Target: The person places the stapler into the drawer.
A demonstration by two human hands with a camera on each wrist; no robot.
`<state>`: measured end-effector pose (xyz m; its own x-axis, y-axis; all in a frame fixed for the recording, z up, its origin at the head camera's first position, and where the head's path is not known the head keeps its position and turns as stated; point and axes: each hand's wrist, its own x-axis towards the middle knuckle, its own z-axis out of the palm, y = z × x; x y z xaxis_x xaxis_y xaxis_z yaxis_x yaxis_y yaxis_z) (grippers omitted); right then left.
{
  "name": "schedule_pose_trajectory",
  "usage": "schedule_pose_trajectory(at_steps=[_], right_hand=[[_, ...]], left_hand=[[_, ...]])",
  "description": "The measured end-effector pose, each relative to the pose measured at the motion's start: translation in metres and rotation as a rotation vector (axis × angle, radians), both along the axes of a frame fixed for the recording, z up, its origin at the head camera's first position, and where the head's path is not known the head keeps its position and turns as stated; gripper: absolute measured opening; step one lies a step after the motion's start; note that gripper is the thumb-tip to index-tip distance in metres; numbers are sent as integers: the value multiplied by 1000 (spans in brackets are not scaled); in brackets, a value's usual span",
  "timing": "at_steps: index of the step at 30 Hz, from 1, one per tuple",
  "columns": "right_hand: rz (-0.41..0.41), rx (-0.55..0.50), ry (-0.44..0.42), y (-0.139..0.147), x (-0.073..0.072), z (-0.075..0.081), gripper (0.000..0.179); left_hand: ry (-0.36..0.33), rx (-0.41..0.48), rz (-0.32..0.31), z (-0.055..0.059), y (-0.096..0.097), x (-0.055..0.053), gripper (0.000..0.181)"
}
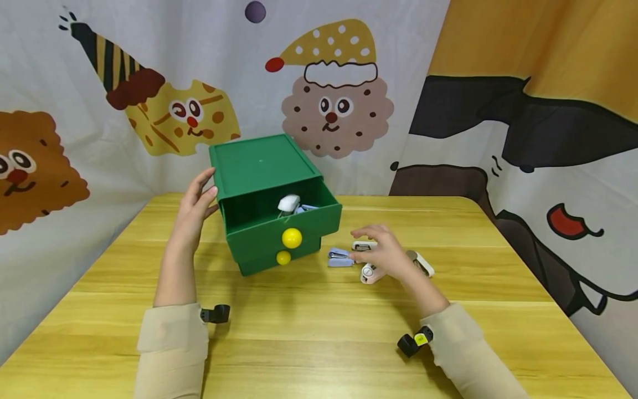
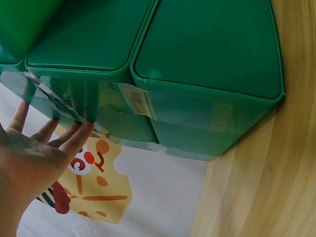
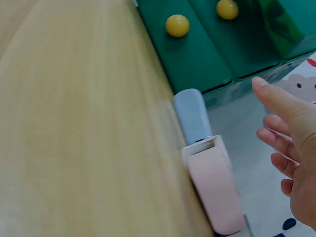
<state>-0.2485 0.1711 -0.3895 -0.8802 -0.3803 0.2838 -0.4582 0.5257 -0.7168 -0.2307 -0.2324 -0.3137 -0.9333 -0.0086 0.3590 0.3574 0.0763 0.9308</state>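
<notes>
As one blue stapler (image 1: 340, 262) and one pink-and-white stapler (image 3: 216, 190) lie on the table (image 1: 309, 343) beside the green drawer box (image 1: 264, 163), you seem to be at the step of reaching for one. Your right hand (image 1: 385, 254) hangs over them, fingers parted, holding nothing; the next move would probably call for pinching a single stapler without nudging its neighbour. Around that hand, one white piece (image 1: 363, 245) and another white piece (image 1: 425, 262) show, too covered for you to fix a total. Your left hand (image 1: 191, 208) rests loosely stretched fingers against the box's side, gripping nothing, apparently steadying it. You have three tiers, the top drawer (image 1: 321, 221) pulled out with at least one white item (image 1: 289, 203) and one blue item (image 1: 305, 209) inside. Behind hangs a patterned curtain (image 1: 259, 100).
</notes>
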Motion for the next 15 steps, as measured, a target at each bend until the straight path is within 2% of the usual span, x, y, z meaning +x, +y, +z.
schedule_pose_trajectory(at_steps=[6, 12, 15], right_hand=[[24, 67, 22, -3, -2, -11, 50], [36, 51, -81, -3, 0, -15, 51], [43, 46, -93, -3, 0, -19, 51]], left_hand=[[-3, -1, 4, 0, 0, 1, 58], [-1, -3, 3, 0, 0, 1, 58], [-1, -3, 2, 0, 0, 1, 59]])
